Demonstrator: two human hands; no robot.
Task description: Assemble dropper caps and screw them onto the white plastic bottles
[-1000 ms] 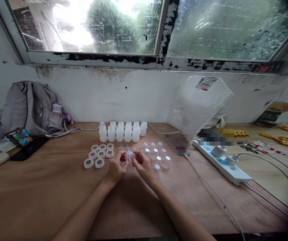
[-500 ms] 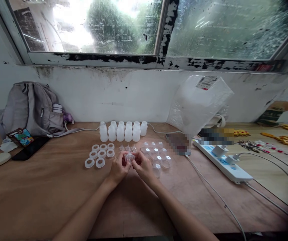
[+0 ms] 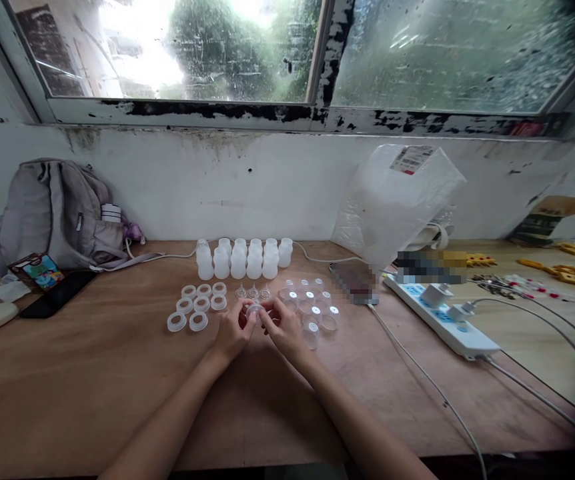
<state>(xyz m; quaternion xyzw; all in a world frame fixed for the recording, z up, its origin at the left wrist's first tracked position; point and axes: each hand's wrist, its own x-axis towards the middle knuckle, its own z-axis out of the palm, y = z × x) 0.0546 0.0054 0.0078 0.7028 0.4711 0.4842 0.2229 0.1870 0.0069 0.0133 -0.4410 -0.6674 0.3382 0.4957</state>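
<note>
Clear round plastic piece (image 3: 254, 311) dipped slightly since a second ago; your left hand (image 3: 232, 335) and right hand (image 3: 285, 329) pinched it, fingers curled

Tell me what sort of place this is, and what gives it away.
Probably a small, makeshift indoor workroom: white bottles and translucent rings stand grouped on a brown table, with a power strip to the right.

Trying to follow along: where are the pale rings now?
In the head view, the pale rings lie on the table, left of the left hand, in front and leftward of the white bottles.
</note>
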